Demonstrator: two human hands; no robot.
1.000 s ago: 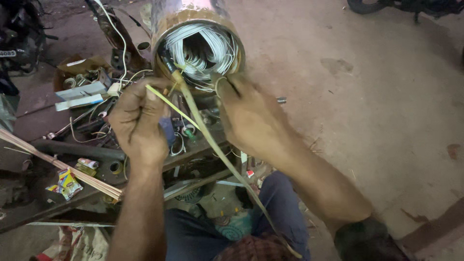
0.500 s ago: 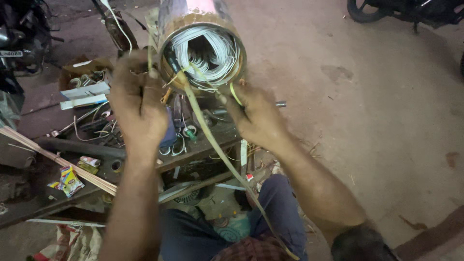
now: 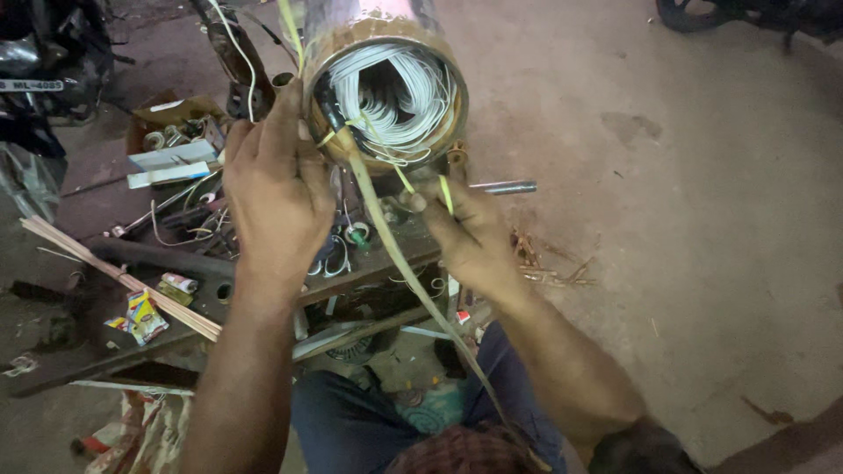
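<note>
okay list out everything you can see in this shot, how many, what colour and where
Motor stator housing: one, metal cylinder, top centre.
Winding wires: a bundle, white, inside the housing.
Long strip: one, pale yellow-green, running from the housing mouth toward the camera.
Metal rod: one, grey, right of the housing.
Bamboo sticks: a bundle, tan, lower left.
Tool clutter: many, mixed, left.
Concrete floor: grey, right.
Left hand: at the housing rim.
Right hand: pinching a strip below the housing.

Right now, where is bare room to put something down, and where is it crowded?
Bare concrete floor lies right of the right hand, beyond the metal rod. Left of the left hand, wires and small parts crowd the dark bench.
</note>
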